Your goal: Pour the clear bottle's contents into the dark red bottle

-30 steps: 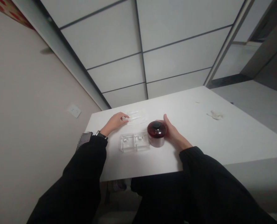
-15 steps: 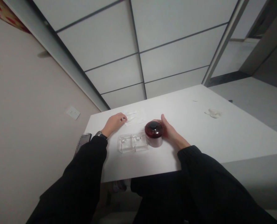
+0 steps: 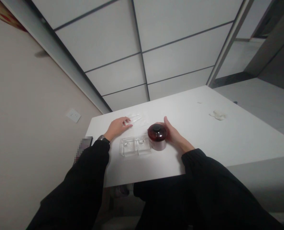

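Observation:
My right hand (image 3: 172, 133) is wrapped around the far right side of a round jar (image 3: 158, 145) with a glossy dark red lid (image 3: 157, 134) and a black knob. The jar stands upright on the table. My left hand (image 3: 119, 125) rests at the far left, thumb and fingers apart and nothing held between them. Just beyond its fingertips lies a clear, thin plastic piece (image 3: 136, 118), its exact kind hard to make out. Left of the jar sits a clear plastic tray (image 3: 135, 147) with two compartments.
The white table (image 3: 204, 134) carries a crumpled whitish scrap (image 3: 218, 115) on the right and a tiny sliver (image 3: 199, 102) farther back. A dark flat device (image 3: 85, 145), partly blurred out, is by the left sleeve. Panelled sliding doors (image 3: 177, 57) stand behind the table.
My left hand's fingers have parted from a pinch at the clear plastic piece, which now lies beyond them. My right hand and the jar keep their place; the view has shifted slightly.

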A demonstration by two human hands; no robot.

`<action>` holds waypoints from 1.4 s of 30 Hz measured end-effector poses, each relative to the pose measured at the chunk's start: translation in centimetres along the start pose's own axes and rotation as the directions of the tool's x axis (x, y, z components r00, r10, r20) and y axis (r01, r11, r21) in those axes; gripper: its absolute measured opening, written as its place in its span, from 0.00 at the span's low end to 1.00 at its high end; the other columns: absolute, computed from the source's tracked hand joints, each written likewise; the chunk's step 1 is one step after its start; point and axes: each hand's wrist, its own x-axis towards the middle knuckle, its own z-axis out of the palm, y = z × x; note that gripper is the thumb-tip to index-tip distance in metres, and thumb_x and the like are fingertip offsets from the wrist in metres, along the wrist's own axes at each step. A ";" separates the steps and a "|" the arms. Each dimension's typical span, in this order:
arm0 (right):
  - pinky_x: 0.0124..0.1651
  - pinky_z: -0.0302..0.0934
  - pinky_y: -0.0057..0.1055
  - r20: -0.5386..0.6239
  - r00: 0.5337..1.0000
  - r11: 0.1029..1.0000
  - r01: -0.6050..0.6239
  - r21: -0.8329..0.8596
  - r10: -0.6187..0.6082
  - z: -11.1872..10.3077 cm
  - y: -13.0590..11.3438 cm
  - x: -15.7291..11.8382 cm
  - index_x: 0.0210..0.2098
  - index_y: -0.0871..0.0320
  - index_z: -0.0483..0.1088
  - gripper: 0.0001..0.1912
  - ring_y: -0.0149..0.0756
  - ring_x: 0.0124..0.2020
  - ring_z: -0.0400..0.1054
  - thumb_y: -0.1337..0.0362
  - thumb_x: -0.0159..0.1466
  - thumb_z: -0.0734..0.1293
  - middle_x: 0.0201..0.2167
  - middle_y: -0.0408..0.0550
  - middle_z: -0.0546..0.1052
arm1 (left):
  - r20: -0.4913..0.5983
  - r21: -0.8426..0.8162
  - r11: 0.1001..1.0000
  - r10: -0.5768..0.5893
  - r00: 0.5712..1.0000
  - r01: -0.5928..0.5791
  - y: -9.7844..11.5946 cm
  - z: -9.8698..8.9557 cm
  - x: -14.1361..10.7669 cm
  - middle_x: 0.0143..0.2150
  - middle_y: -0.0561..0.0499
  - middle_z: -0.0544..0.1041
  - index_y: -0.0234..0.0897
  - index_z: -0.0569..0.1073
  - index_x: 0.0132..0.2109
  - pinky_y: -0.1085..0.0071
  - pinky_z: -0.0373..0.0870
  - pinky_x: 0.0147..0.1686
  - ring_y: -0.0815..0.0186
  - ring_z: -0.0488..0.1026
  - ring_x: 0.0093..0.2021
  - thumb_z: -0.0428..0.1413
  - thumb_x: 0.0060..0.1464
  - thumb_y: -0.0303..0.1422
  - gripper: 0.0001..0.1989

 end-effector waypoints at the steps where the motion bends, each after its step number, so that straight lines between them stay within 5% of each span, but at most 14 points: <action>1: 0.55 0.66 0.44 0.007 1.000 1.000 -0.003 -0.004 0.003 0.0 0.0 0.0 0.35 0.54 0.80 0.40 0.46 0.41 0.75 0.22 0.55 0.65 0.37 0.52 0.84 | 0.004 0.002 1.000 -0.006 1.000 0.006 0.1 0.0 -0.1 0.47 0.49 0.83 0.42 0.78 0.52 0.66 0.67 0.41 0.60 0.77 0.42 0.63 0.60 0.47 0.19; 20: 0.55 0.66 0.40 0.008 1.000 1.000 -0.015 0.016 0.014 -0.5 0.4 0.1 0.36 0.56 0.79 0.39 0.43 0.40 0.75 0.24 0.58 0.65 0.37 0.50 0.84 | -0.015 -0.093 0.991 -0.097 0.995 0.095 -0.5 0.2 0.7 0.48 0.47 0.86 0.42 0.83 0.48 0.65 0.72 0.45 0.59 0.80 0.44 0.54 0.65 0.40 0.15; 26: 0.56 0.66 0.41 0.009 1.000 0.999 -0.011 0.036 0.011 -0.5 0.6 0.3 0.37 0.56 0.80 0.40 0.43 0.41 0.76 0.23 0.55 0.67 0.37 0.50 0.84 | 0.016 -0.109 0.992 -0.057 0.998 0.059 -0.2 0.5 0.6 0.47 0.48 0.85 0.42 0.82 0.52 0.65 0.71 0.44 0.59 0.79 0.43 0.62 0.59 0.43 0.17; 42: 0.51 0.66 0.40 0.019 1.000 1.000 -0.021 0.016 0.020 -1.1 0.9 0.6 0.38 0.57 0.79 0.38 0.42 0.39 0.75 0.26 0.60 0.65 0.37 0.51 0.83 | -0.058 -0.256 0.963 -0.098 0.994 0.080 -0.7 0.4 1.1 0.49 0.42 0.86 0.35 0.83 0.49 0.64 0.78 0.50 0.58 0.82 0.47 0.61 0.60 0.45 0.19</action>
